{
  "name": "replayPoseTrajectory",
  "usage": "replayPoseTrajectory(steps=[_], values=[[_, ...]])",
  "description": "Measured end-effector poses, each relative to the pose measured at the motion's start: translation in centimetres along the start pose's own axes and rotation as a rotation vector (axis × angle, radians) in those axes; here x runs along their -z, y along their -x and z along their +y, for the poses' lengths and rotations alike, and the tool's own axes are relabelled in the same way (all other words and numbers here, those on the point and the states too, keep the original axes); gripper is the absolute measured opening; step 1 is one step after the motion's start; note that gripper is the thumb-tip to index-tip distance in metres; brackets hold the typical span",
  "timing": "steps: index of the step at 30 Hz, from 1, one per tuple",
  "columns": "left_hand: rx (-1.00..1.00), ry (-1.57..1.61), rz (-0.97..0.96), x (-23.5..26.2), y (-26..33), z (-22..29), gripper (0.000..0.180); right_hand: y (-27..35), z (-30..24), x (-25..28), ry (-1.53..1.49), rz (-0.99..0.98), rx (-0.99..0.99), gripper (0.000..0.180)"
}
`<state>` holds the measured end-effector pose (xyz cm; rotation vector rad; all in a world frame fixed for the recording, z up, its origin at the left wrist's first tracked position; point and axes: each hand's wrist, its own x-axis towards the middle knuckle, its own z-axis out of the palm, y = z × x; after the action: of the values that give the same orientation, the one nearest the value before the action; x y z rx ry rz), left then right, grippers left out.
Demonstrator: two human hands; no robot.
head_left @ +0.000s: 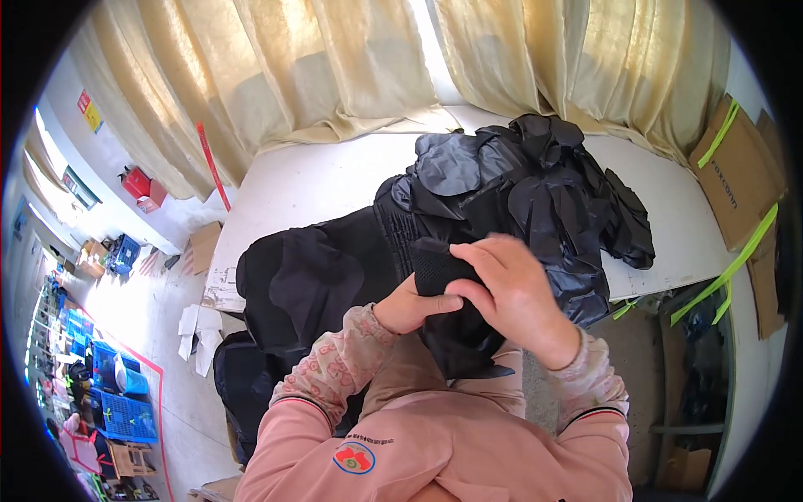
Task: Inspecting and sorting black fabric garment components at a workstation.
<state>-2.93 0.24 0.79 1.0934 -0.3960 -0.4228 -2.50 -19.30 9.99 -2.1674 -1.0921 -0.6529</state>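
Curtains (335, 67) are hanging across the top of the frame, behind the table (318, 180). A heap of fabric pieces (552, 201) is lying on the table, right of upper centre. A fabric panel (314, 268) is lying left of the heap. At frame centre, the left hand (410, 306) and right hand (512, 280) are flanking a held piece (437, 271). Crates (127, 416) are standing at lower left; cardboard (736, 184) is standing at upper right.

The left hand (408, 308) is holding a black mesh piece (437, 272), the right hand (517, 294) is pinching its right side, dark fabric pieces (548, 209) are lying heaped on the white desk (335, 177), and cream curtains (335, 71) are hanging behind.
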Motion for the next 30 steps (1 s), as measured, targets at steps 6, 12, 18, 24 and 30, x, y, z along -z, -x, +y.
replayPoseTrajectory(steps=[6,12,18,24,30], values=[[0.169,0.53,0.207,0.0,0.5,1.3,0.036,0.6,1.1,-1.7,-0.295,0.098,-0.12,0.022],[-0.103,0.304,0.17,2.3,0.7,0.2,0.025,0.7,1.7,-0.9,-0.286,0.116,-0.122,0.021],[-0.251,0.316,0.256,1.5,1.8,3.4,0.022,1.2,2.7,-0.1,-0.195,0.138,-0.148,0.02],[-0.089,0.062,0.159,2.0,1.2,5.2,0.014,0.5,1.7,0.3,-0.16,0.068,-0.087,0.023],[-0.21,0.056,0.334,2.7,0.3,5.5,0.023,0.2,1.9,0.0,-0.148,0.022,-0.081,0.026]])
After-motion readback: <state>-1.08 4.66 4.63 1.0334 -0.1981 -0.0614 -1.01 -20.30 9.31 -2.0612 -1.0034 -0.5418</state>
